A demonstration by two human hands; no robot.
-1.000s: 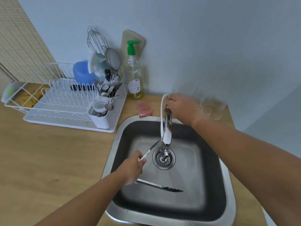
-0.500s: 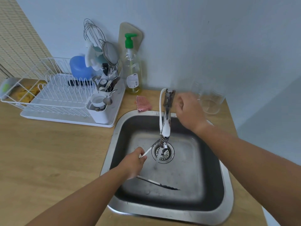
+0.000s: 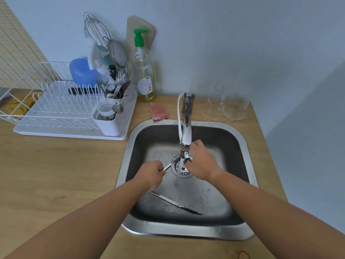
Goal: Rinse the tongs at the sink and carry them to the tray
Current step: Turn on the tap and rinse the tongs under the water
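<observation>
The metal tongs are spread wide inside the steel sink. My left hand grips them at the hinge end. One arm with a black tip points down and right along the basin floor. The other arm runs up toward the drain, under the faucet spout. My right hand is right under the spout, its fingers curled around the end of that upper arm. The white tray under the dish rack sits on the counter to the left of the sink.
The white wire rack holds a blue cup, and a cutlery holder full of utensils stands at its right end. A soap bottle, a pink sponge and two clear glasses stand behind the sink. Wooden counter lies left.
My right hand left the faucet handle and came down to the tongs' upper arm under the spout. My left hand kept its hold on the tongs in the basin.
</observation>
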